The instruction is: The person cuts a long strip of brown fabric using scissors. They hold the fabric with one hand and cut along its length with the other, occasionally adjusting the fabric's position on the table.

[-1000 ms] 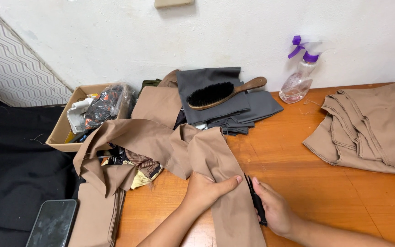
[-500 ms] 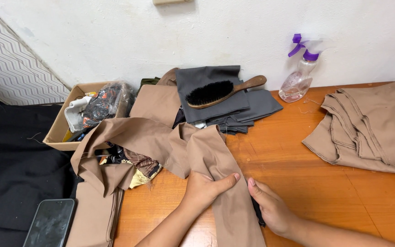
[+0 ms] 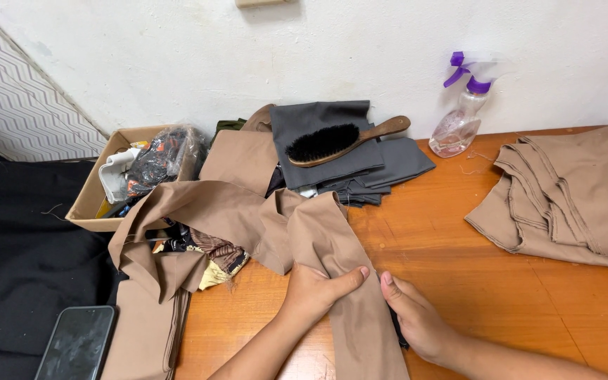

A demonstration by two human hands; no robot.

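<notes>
A long strip of tan cloth point(image 3: 332, 232) lies on the wooden table point(image 3: 459, 232), running from a crumpled heap at the left down to the near edge. My left hand point(image 3: 318, 292) grips the strip's left edge, thumb stretched across its top. My right hand point(image 3: 416, 317) presses against the strip's right edge, where something thin and dark point(image 3: 397, 331) lies partly under the palm. What that dark thing is cannot be made out.
A wooden brush point(image 3: 346, 139) rests on folded grey cloth point(image 3: 360, 165) by the wall. A spray bottle with a purple top point(image 3: 462, 112) stands to its right. Folded tan cloth point(image 3: 571, 197) sits at right, a cardboard box of scraps point(image 3: 135, 172) at left, a phone point(image 3: 79, 345) on black fabric.
My right hand has slid in against the strip's right edge and now covers most of the dark thing. My left thumb has stretched further across the cloth.
</notes>
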